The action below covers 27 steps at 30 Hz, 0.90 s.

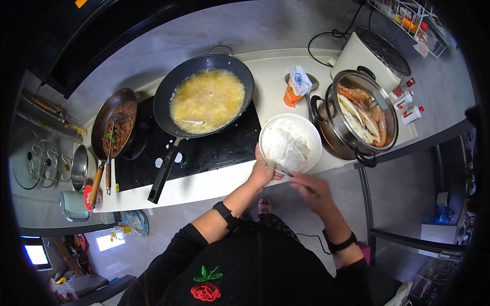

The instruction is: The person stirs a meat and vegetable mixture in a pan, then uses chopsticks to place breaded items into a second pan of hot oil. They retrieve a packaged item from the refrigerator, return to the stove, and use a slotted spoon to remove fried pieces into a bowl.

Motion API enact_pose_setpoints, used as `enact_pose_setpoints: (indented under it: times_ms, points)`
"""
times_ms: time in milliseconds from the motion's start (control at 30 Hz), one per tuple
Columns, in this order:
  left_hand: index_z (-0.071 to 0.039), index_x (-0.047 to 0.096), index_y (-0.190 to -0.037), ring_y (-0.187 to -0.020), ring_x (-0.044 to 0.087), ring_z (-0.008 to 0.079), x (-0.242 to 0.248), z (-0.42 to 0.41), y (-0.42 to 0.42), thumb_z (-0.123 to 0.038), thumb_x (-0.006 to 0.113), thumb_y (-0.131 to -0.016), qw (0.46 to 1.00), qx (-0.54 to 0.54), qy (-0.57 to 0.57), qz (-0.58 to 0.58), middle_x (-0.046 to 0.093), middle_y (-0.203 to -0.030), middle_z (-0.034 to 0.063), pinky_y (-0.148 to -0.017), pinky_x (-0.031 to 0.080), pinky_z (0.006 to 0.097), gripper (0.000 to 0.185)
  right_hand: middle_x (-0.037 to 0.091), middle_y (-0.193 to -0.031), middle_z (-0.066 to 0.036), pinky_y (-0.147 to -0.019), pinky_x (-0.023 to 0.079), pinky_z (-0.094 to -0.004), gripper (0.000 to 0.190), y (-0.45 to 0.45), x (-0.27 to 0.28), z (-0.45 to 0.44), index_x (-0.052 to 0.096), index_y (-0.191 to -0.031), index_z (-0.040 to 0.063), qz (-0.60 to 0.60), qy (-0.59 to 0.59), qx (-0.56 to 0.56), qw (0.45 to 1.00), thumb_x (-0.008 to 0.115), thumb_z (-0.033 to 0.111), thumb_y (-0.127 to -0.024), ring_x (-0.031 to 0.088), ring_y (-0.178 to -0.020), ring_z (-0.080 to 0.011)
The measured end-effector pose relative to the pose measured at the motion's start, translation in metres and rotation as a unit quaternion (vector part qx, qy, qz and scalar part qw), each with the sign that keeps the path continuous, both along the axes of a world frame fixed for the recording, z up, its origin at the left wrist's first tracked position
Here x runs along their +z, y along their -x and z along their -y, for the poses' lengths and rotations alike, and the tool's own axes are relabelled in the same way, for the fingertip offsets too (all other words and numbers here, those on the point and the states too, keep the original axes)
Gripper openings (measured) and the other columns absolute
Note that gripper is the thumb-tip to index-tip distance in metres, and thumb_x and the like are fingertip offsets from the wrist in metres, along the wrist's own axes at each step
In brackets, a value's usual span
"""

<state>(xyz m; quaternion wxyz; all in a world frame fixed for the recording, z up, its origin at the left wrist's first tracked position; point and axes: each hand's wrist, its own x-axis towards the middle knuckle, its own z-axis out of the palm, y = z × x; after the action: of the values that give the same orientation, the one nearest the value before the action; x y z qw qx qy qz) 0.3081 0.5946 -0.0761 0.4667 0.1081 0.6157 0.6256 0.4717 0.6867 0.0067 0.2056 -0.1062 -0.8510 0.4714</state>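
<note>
My left hand [263, 172] grips the near-left side of a white bowl [319, 139], its fingers under the rim. Inside lies white powder [276, 139], like flour or starch, with several coated pieces [293, 153] in it. My right hand [313, 191] is closed around a thin utensil [285, 172] whose tip reaches the bowl's near rim; its full shape is hidden. Left of the bowl, a large dark wok [242, 76] holds bubbling yellow oil [208, 101], with a pale piece [192, 122] near its front edge.
The wok sits on a black cooktop [229, 153], its handle [162, 181] jutting past the counter's front edge. Left is a frying pan [132, 95] of cooked meat with a ladle. On the right stand a glass-lidded steamer pot [337, 141] with prawns, an orange-white packet [296, 86] and bottles [412, 114].
</note>
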Motion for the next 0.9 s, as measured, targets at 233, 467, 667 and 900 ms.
enact_pose_setpoints:
  times_ms: [233, 467, 667, 900]
  points:
    - [-0.017, -0.011, -0.144, -0.075, 0.067, 0.0319, -0.022, -0.002, 0.010, 0.006, 0.039, -0.084, 0.976, -0.006, 0.062, -0.211, 0.049, -0.123, 0.0270, -0.054, 0.059, 0.0337, 0.081, 0.065, -0.104, -0.013, -0.068, 0.056, -0.0320, 0.024, 0.023, -0.030, 0.005, 0.065, -0.099, 0.009, -0.075, -0.268, 0.030, 0.960, 0.070, 0.003, -0.076, 0.067, -0.084, -0.0274]
    - [-0.020, -0.003, -0.143, -0.084, 0.066, 0.0347, 0.008, 0.000, 0.007, 0.006, 0.040, -0.085, 0.999, -0.001, 0.032, -0.016, 0.041, -0.131, 0.0254, -0.052, 0.060, 0.0333, 0.077, 0.067, -0.103, -0.017, -0.070, 0.055, -0.0308, 0.022, 0.012, 0.001, -0.034, 0.068, -0.096, 0.003, -0.084, -0.111, -0.086, 0.987, 0.069, -0.003, -0.075, 0.069, -0.080, -0.0251]
    - [-0.019, -0.007, -0.143, -0.084, 0.066, 0.0342, 0.011, 0.002, 0.006, 0.005, 0.039, -0.086, 0.999, -0.004, 0.043, 0.000, 0.041, -0.131, 0.0256, -0.053, 0.060, 0.0337, 0.078, 0.066, -0.105, -0.014, -0.073, 0.055, -0.0312, 0.016, -0.002, 0.003, -0.013, 0.068, -0.097, 0.006, 0.093, 0.053, 0.023, 0.994, 0.066, 0.005, -0.081, 0.066, -0.093, -0.0236]
    - [-0.009, -0.010, -0.144, -0.074, 0.067, 0.0332, -0.042, -0.006, 0.012, 0.001, 0.042, -0.084, 0.984, -0.016, 0.066, -0.165, 0.053, -0.118, 0.0287, -0.053, 0.058, 0.0355, 0.080, 0.062, -0.107, -0.014, -0.068, 0.054, -0.0335, 0.020, 0.027, -0.056, 0.007, 0.062, -0.098, 0.007, 0.011, -0.334, 0.050, 0.941, 0.069, 0.008, -0.078, 0.064, -0.086, -0.0312]
